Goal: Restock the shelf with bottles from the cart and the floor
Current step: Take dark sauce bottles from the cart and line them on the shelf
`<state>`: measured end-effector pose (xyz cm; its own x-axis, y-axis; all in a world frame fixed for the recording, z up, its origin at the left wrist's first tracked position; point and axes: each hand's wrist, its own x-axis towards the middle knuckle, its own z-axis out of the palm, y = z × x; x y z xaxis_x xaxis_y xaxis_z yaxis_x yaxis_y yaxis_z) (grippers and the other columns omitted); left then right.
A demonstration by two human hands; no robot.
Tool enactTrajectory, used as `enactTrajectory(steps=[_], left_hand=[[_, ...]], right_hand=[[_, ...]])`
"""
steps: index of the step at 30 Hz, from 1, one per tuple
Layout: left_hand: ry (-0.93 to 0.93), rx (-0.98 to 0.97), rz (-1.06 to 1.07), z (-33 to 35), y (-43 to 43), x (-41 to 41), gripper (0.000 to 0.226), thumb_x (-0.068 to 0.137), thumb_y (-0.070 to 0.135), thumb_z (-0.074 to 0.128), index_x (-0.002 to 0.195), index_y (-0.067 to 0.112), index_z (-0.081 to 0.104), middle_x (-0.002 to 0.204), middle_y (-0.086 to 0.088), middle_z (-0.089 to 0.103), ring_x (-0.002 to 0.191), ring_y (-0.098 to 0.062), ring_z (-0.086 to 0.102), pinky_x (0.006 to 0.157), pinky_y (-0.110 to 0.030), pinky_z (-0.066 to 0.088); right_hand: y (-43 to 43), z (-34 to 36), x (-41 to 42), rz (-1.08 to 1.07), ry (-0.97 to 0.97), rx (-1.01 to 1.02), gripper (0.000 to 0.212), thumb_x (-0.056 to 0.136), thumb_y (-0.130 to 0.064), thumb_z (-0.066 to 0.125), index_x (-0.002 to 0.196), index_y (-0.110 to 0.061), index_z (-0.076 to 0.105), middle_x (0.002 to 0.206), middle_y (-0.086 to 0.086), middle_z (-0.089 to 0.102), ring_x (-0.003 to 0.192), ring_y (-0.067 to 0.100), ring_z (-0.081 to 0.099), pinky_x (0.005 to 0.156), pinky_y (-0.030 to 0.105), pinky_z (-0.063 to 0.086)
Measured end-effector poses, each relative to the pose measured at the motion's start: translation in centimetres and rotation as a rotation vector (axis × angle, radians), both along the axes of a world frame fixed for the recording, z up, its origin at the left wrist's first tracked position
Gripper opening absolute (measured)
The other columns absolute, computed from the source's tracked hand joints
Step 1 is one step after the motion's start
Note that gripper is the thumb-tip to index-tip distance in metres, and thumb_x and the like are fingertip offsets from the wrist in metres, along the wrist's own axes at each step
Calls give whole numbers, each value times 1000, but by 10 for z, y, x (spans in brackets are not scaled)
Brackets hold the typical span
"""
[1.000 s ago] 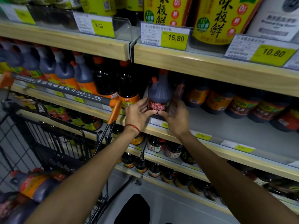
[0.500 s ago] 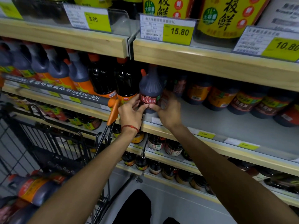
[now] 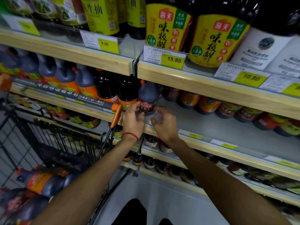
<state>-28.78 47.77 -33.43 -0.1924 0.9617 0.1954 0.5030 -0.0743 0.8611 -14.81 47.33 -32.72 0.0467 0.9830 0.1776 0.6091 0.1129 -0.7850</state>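
A dark soy sauce bottle (image 3: 148, 96) with an orange cap and a red label stands upright on the grey middle shelf (image 3: 227, 129), right of a row of similar bottles (image 3: 84, 83). My left hand (image 3: 133, 122) is at its lower left, and its fingertips touch the label's edge. Just in front of the bottle's base is my right hand (image 3: 164, 125), blurred, with fingers loosely bent and nothing in them. Several more bottles (image 3: 43, 182) lie in the cart (image 3: 48, 143) at lower left.
The cart's handle (image 3: 65, 95) with orange ends crosses in front of the left shelf section. Small jars (image 3: 227, 109) line the back right of the middle shelf, with bare grey shelf in front. Large yellow-labelled bottles (image 3: 215, 39) fill the shelf above.
The bottle has gone from between both hands to standing further back on the shelf. Both hands have loosened and drawn slightly back from its base. The view has tilted upward.
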Motion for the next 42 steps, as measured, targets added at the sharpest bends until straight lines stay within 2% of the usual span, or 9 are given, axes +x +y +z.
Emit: enactTrajectory(steps=[4,8,12,16,23,27,33,39,42], left_hand=[[222,-48,-62,28,-31,-5,46,95,6,61,140,9,57,133,-12,60,120,-30,58,98,-46,53],[717,-61,-98,51,-72,-15,37,96,28,58,130,16,58,122,-7,62,115,-31,57,90,-44,52],[884,-95,-41,61,-126,-24,33,96,38,55,122,18,60,118,-4,62,115,-29,57,86,-45,51],[949,-145,7,62,-184,-44,36,97,41,53,123,16,60,115,-6,63,107,-31,59,80,-44,50],[920,-245,139,65,-284,-100,42,97,47,55,120,13,62,108,-10,61,99,-35,59,77,-46,51],[940,-339,201,65,-340,-140,54,97,54,41,127,13,60,116,-10,62,105,-35,60,80,-45,49],[932,-361,304,54,-421,-212,44,96,48,51,120,13,61,107,-10,62,98,-35,61,77,-44,49],[920,-448,372,38,-481,-276,53,94,56,42,124,17,58,116,-5,60,105,-32,58,79,-44,49],[923,-470,414,32,-494,-299,56,95,61,41,130,19,56,120,-2,61,106,-27,57,85,-42,47]], right_hand=[[-34,33,7,66,-170,-32,31,90,-23,71,120,-14,69,125,5,64,113,25,63,94,41,54],[-69,56,13,159,-379,69,33,90,-38,69,113,-14,70,122,6,64,117,28,57,93,40,49],[-100,65,19,275,-518,212,37,85,-42,66,106,-12,72,108,6,67,105,30,61,89,42,49],[-127,63,9,407,-527,307,41,84,-44,58,102,-11,73,102,4,67,100,29,62,85,42,51],[-178,47,-57,601,-527,368,42,88,-50,60,104,-14,74,105,2,65,101,26,59,84,41,50],[-211,47,-108,721,-530,405,42,85,-52,60,105,-17,72,106,-1,65,103,24,59,86,40,49],[-264,45,-186,857,-573,355,44,86,-53,59,111,-17,69,110,0,60,108,25,56,92,39,46],[-317,34,-258,920,-617,296,53,86,-55,48,111,-13,68,111,6,60,108,30,56,93,44,46],[-326,25,-282,947,-647,286,46,85,-52,57,109,-14,68,109,6,61,107,30,55,91,45,46]])
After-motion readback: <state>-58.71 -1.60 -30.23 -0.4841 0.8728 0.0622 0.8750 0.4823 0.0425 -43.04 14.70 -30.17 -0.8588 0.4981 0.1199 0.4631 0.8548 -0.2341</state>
